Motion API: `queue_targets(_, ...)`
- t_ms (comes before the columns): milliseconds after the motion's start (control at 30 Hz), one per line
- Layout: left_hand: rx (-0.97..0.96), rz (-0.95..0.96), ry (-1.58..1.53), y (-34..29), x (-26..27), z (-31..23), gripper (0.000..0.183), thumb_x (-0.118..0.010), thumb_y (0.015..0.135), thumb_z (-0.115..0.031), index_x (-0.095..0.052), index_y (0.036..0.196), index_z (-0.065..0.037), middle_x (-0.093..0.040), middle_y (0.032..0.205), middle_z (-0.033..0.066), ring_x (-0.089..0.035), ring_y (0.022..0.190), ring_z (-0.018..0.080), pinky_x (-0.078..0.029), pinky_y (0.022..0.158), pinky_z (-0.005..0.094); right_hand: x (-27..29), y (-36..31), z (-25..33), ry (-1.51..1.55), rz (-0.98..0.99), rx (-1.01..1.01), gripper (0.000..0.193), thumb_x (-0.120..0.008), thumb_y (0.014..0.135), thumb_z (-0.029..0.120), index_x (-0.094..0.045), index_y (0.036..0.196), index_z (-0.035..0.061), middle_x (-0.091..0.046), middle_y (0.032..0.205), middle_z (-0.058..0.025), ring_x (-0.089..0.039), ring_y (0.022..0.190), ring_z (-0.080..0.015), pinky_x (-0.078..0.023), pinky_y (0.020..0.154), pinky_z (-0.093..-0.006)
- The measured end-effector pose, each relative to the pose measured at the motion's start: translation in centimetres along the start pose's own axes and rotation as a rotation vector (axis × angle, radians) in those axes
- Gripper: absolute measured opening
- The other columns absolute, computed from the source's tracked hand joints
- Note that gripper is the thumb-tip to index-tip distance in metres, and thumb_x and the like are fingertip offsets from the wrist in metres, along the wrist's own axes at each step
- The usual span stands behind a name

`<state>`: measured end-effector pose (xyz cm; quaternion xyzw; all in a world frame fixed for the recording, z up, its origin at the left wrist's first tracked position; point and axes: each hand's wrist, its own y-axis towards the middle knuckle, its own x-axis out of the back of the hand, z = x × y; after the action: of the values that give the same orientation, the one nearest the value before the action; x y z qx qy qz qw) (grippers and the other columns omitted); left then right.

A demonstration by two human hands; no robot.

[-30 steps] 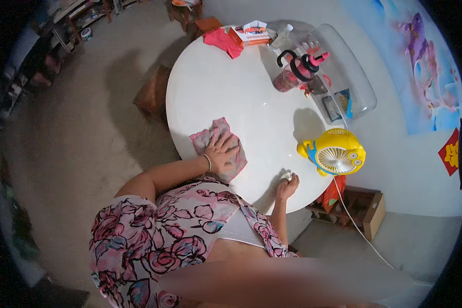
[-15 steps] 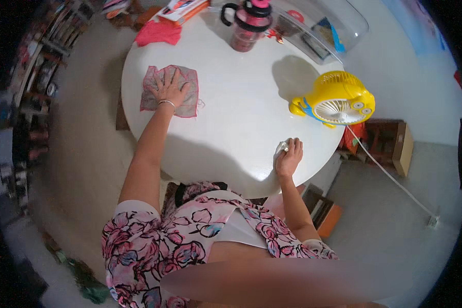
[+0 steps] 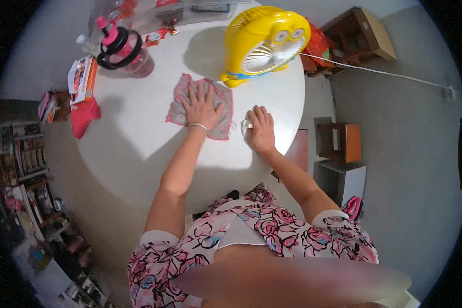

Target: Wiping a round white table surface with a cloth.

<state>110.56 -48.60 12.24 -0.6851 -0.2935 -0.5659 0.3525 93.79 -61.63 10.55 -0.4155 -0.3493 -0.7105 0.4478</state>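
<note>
On the white round table [image 3: 138, 149], my left hand [image 3: 203, 108] lies flat with fingers spread. Beneath it is a grey cloth with a pink border [image 3: 223, 126], laid out with some creases. My right hand [image 3: 262, 131] is on the table just right of the cloth, its fingers close together. A small, clear, crumpled plastic-like thing [image 3: 246, 124] shows at its thumb side, partly hidden by the hand. Beyond both hands stands a yellow character-shaped fan [image 3: 236, 46], close to the cloth's far right corner.
At the far left are a pink jug with a black handle [image 3: 143, 66], an orange-and-white box [image 3: 82, 77] and a red cloth [image 3: 84, 117]. A clear plastic bin [image 3: 200, 15] sits at the back. The fan's white cord [image 3: 380, 72] runs to a wall socket.
My left hand has slid the grey cloth rightward over the table, closer to the fan and to my right hand. The view has turned as well. My right hand still has the clear crumpled thing.
</note>
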Motion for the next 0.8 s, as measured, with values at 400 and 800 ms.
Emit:
queue_targets(400, -0.045, 0.014, -0.079, 0.7, -3.1, -20.3, 0.071, -0.055, 0.083, -0.044, -0.033, 0.142, -0.013, -0.018, 0.153, 0.0116, -0.01, 0.141, 0.0361, -0.007, 0.107, 0.0641, 5.8, -2.0, -14.8, 0.612, -0.144, -0.001, 0.049, -0.049, 0.066, -0.008, -0.055, 0.113, 0.0026, -0.05, 0.124, -0.0195, -0.046, 0.119, -0.0369, -0.033, 0.102, -0.0456)
queue_targets(800, -0.231, 0.192, -0.658, 2.1, 2.3, -29.5, 0.057, -0.063, 0.076, -0.027, -0.047, 0.127, -0.006, -0.037, 0.138, 0.0207, -0.03, 0.131, 0.035, -0.017, 0.109, 0.0515, 16.0, 2.9, -20.2, 0.972, -0.18, 0.081, 0.034, -0.043, 0.069, -0.009, -0.059, 0.098, -0.0042, -0.057, 0.103, -0.0193, -0.055, 0.096, -0.0342, -0.044, 0.088, -0.0382)
